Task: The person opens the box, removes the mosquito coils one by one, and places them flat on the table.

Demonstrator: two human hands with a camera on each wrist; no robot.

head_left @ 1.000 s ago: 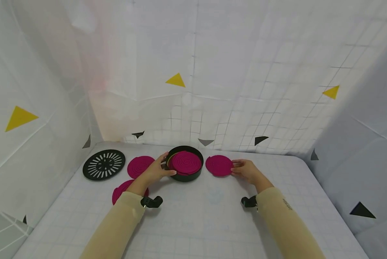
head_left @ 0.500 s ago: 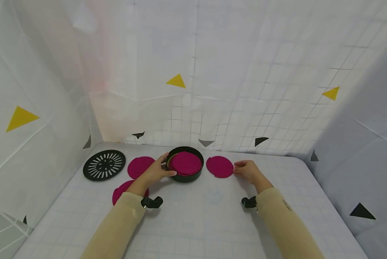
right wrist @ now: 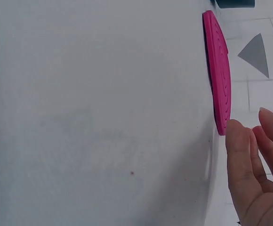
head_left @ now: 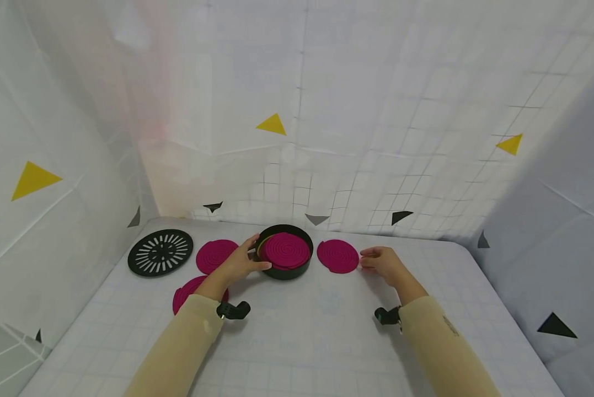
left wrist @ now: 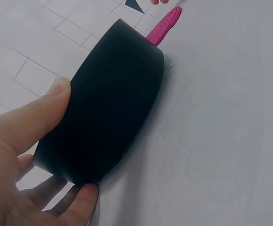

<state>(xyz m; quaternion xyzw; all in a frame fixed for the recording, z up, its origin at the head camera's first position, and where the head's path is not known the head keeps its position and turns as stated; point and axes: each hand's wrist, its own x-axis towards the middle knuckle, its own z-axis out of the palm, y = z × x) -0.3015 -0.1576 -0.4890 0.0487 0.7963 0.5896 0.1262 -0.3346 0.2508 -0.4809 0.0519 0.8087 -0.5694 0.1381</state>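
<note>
A round black holder (head_left: 297, 272) with a raised wall stands at the back middle, a magenta coaster (head_left: 287, 250) with spiral grooves lying inside it. My left hand (head_left: 234, 264) grips its left side; in the left wrist view the thumb lies against the upper wall and the fingertips (left wrist: 87, 193) reach its lower edge. To the right of the holder, another magenta spiral coaster (head_left: 337, 256) rests on the table. At this coaster's right edge is my right hand (head_left: 385, 263), fingers loosely bent and holding nothing, one fingertip (right wrist: 235, 126) right by the rim.
Left of the holder lies a magenta coaster (head_left: 216, 256), and nearer me a similar one (head_left: 185, 295) is partly covered by my left forearm. A black slotted disc (head_left: 160, 253) lies at the far left. A white sheet wall (head_left: 356, 187) rises behind the table.
My right hand has let go of the right-hand coaster and drawn slightly to the right; its fingers overlapped the edge before. The left hand and the holder stay in place.
</note>
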